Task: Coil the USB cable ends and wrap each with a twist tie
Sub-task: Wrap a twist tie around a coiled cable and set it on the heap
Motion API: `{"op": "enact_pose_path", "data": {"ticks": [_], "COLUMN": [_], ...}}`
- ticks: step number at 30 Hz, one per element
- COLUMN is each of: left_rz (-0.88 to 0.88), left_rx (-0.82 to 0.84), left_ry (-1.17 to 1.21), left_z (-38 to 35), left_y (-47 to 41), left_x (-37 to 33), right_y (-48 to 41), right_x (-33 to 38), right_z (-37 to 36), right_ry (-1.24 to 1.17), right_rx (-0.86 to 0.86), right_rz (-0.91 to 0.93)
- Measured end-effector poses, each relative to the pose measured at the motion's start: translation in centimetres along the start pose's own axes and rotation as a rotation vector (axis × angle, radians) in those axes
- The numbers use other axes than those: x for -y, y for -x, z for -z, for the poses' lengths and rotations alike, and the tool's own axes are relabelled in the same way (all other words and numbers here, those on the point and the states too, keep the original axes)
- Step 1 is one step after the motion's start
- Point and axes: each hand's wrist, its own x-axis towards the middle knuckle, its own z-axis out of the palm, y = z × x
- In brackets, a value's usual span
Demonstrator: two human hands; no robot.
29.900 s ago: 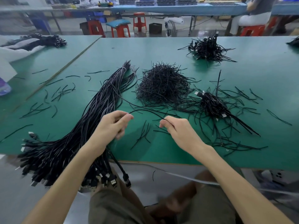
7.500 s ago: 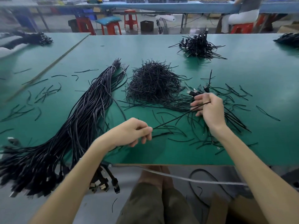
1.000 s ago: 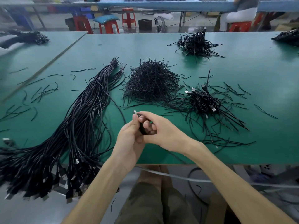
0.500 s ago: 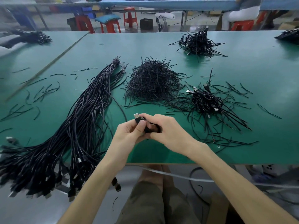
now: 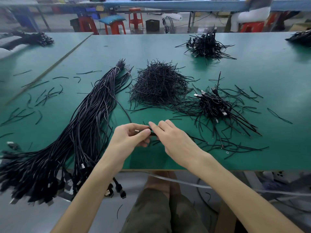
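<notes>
Low over the green table (image 5: 168,46), near its front edge, my left hand (image 5: 130,137) pinches a small coiled black USB cable (image 5: 153,134); its silver plug shows between thumb and fingers. My right hand (image 5: 175,140) meets it from the right, fingertips on the same coil, most of which is hidden between the hands. A long bundle of uncoiled USB cables (image 5: 84,125) runs from mid-table to the left front edge, plugs hanging over. A mound of black twist ties (image 5: 158,84) lies behind the hands. Tied coils (image 5: 213,105) are heaped to the right.
Loose twist ties (image 5: 38,101) lie scattered on the left and around the tied heap. Another cable heap (image 5: 207,45) sits at the far right of the table. Red stools (image 5: 116,26) and a seated person (image 5: 249,12) are beyond the table. A grey cord (image 5: 181,182) hangs below the front edge.
Both hands have moved slightly forward and lower with the coil. The coil has turned from upright between the fingers to lying sideways, the right fingers now stretched over it.
</notes>
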Motion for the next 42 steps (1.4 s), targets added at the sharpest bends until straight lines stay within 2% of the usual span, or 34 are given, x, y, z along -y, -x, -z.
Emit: {"op": "enact_pose_path", "data": {"ticks": [5, 8, 18, 21, 24, 31, 36, 40, 42], "left_rz": [-0.009, -0.012, -0.095, -0.148, -0.268, -0.347, -0.330, -0.186, -0.168], "left_rx": [-0.013, 0.026, 0.398, 0.436, 0.370, 0.191, 0.260, 0.368, 0.350], "left_ry": [0.019, -0.074, -0.907, -1.161, -1.300, -1.062, -0.770, -0.473, -0.437], "left_z": [0.0, 0.0, -0.5, -0.8, -0.8, -0.8, -1.0, -1.4, -1.7], "left_y": [-0.1, -0.4, -1.6, -1.8, -1.8, -1.8, -2.3, -2.6, -2.8], "left_x": [-0.1, -0.5, -2.5, -3.1, -3.0, -1.7, -1.7, -2.1, -2.0], "right_y": [0.2, 0.3, 0.3, 0.3, 0.1, -0.4, -0.7, -0.8, -0.9], "right_x": [0.5, 0.4, 0.2, 0.1, -0.2, -1.3, -2.3, -2.2, -2.1], "right_z": [-0.3, -0.3, -0.2, -0.4, -0.2, 0.0, 1.4, 2.1, 2.1], "right_ry": [0.112, 0.142, 0.139, 0.113, 0.067, 0.099, 0.112, 0.125, 0.151], "right_rx": [0.008, 0.023, 0.028, 0.014, -0.017, -0.124, -0.179, -0.220, -0.263], "right_rz": [-0.098, -0.105, -0.062, -0.088, -0.114, -0.076, -0.005, 0.013, 0.022]}}
